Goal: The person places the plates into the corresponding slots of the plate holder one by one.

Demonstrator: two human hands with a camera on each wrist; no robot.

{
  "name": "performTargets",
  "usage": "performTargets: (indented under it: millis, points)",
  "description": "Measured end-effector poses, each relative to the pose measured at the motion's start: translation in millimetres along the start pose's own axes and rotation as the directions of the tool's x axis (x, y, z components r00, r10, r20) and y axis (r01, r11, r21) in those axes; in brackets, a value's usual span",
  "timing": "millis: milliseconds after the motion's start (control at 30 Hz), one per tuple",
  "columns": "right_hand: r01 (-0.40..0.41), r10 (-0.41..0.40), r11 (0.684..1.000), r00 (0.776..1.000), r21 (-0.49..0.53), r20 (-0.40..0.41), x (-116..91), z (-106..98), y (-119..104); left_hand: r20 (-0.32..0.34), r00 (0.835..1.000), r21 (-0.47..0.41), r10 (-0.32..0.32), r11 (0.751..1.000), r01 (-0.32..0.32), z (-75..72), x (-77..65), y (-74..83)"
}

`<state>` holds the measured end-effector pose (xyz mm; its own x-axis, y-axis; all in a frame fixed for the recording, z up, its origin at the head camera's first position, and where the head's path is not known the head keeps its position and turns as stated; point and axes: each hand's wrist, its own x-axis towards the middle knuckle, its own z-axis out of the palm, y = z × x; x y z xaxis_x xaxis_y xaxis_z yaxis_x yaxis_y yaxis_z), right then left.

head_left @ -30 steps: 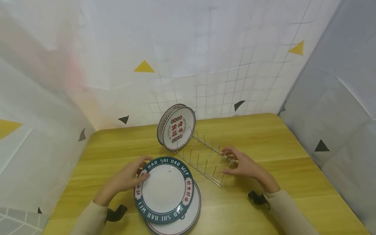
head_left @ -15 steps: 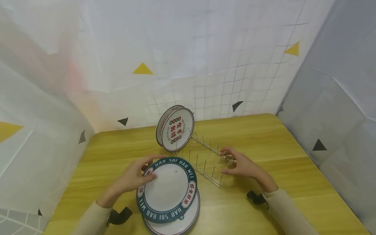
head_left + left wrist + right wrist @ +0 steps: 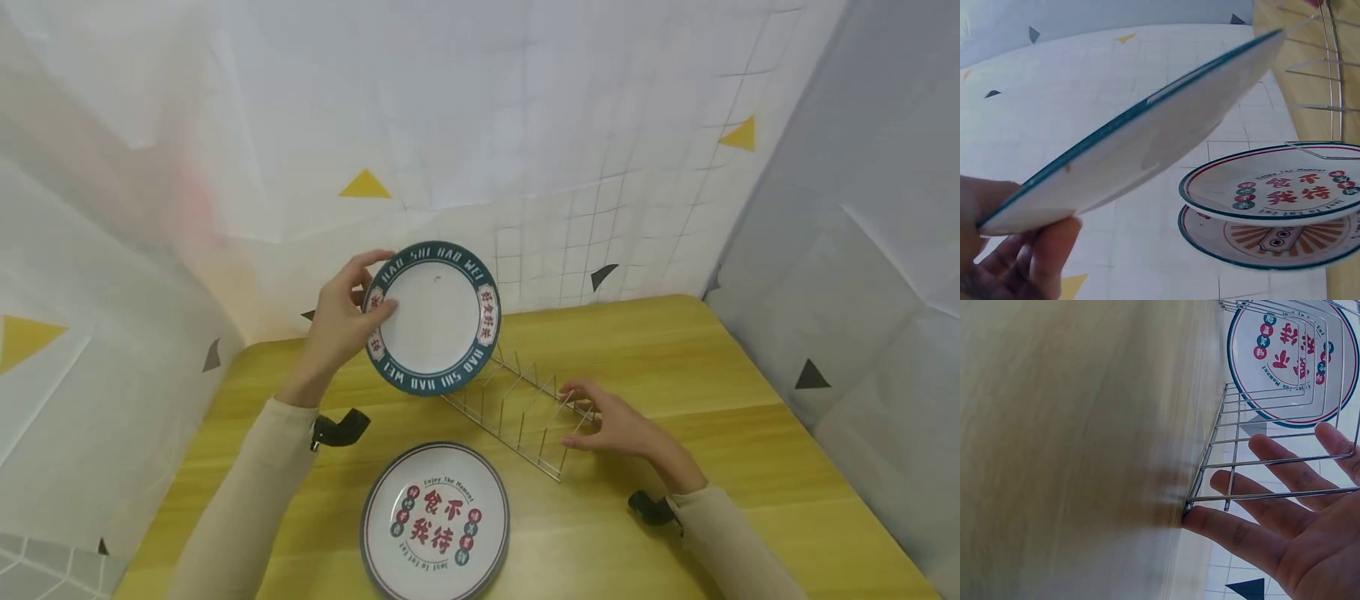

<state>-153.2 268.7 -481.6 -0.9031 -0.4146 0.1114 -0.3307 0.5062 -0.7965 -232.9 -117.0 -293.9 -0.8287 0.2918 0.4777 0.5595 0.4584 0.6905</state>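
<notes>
My left hand (image 3: 341, 312) pinches the left rim of a white plate (image 3: 431, 321) with a green lettered border. The plate is raised, its inner face toward the head camera; the left wrist view shows it edge-on and tilted. My right hand (image 3: 626, 425) holds the near right end of a wire plate rack (image 3: 525, 417), fingers and thumb on either side. In the right wrist view its fingers spread behind the wires. At the rack's far end stand a plate with red characters (image 3: 1297, 181) and a plate with orange rays (image 3: 1247, 240), hidden by the held plate in the head view.
A stack of plates (image 3: 435, 521) lies on the wooden table (image 3: 675, 350) near the front, red characters on its top plate. White sheeting (image 3: 450, 108) with yellow and black triangles walls the back and sides.
My left hand has lifted the green-rimmed plate off the front stack and carried it up and away, over the rack's far end. The right hand stays at the rack.
</notes>
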Motion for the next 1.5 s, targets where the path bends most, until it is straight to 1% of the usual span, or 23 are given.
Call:
performTargets:
  millis: [100,200,333,433,567,667,733,800,867,967,1033,1133,1233,1300,1367,1400,1500]
  points:
    - [0.002,-0.002,1.000,1.000,0.007,0.001,2.1,2.9,-1.7,-0.047,0.999,0.068,0.024,0.997,-0.021,5.9,18.9,-4.3]
    - [0.016,-0.016,1.000,1.000,-0.009,0.001,5.6,6.1,-3.1,-0.067,0.996,0.122,0.052,0.992,-0.044,11.5,29.7,-11.9]
    - [0.034,-0.034,0.999,0.999,-0.026,0.006,9.5,8.9,-4.1,-0.087,0.993,0.184,0.076,0.981,-0.059,18.2,35.6,-22.1]
    - [0.032,-0.032,0.999,0.999,-0.043,0.002,10.2,8.6,-4.7,-0.103,0.989,0.236,0.104,0.969,-0.078,23.2,38.1,-26.6]
    - [0.021,-0.022,0.998,1.000,-0.066,-0.009,9.6,6.2,-5.4,-0.103,0.982,0.291,0.158,0.949,-0.123,31.9,42.0,-28.0]
    - [0.017,-0.017,0.998,1.000,-0.063,-0.010,8.5,4.6,-5.1,-0.095,0.974,0.331,0.207,0.929,-0.165,43.1,44.0,-27.6]
    - [0.022,-0.022,0.998,1.000,-0.052,-0.010,8.2,5.2,-5.3,-0.084,0.969,0.350,0.232,0.917,-0.189,51.0,43.5,-29.5]
    - [0.024,-0.024,0.999,1.000,-0.039,-0.009,8.0,6.4,-6.0,-0.073,0.968,0.355,0.242,0.913,-0.201,58.7,41.2,-33.6]
    - [0.029,-0.029,0.999,1.000,-0.032,-0.007,8.1,8.0,-7.0,-0.062,0.971,0.350,0.232,0.916,-0.196,64.0,37.7,-37.8]
    - [0.033,-0.033,0.999,0.999,-0.030,0.003,8.5,9.7,-9.0,-0.065,0.976,0.353,0.209,0.919,-0.174,68.2,32.8,-41.5]
    - [0.028,-0.028,0.999,1.000,-0.036,0.005,8.1,8.7,-9.9,-0.063,0.977,0.353,0.204,0.920,-0.170,70.3,31.2,-39.9]
    - [0.019,-0.019,0.999,1.000,-0.045,0.004,7.2,5.9,-10.0,-0.051,0.973,0.351,0.227,0.916,-0.195,74.7,31.5,-35.2]
    - [0.017,-0.017,0.999,1.000,-0.049,0.001,6.5,4.8,-9.0,-0.011,0.969,0.352,0.247,0.908,-0.228,81.5,30.0,-32.3]
    - [0.018,-0.018,0.999,1.000,-0.045,0.003,5.8,4.8,-8.2,0.027,0.970,0.366,0.241,0.901,-0.234,86.9,25.2,-32.7]
    - [0.024,-0.024,0.999,1.000,-0.046,0.005,4.8,5.1,-8.3,0.053,0.974,0.395,0.220,0.891,-0.223,92.3,18.7,-34.5]
    - [0.023,-0.023,0.999,1.000,-0.047,0.006,4.5,5.3,-8.5,0.055,0.977,0.411,0.208,0.887,-0.212,94.6,15.1,-35.5]
    - [0.017,-0.017,0.999,1.000,-0.049,0.004,4.1,5.7,-9.3,0.030,0.983,0.454,0.183,0.873,-0.177,98.3,7.2,-36.6]
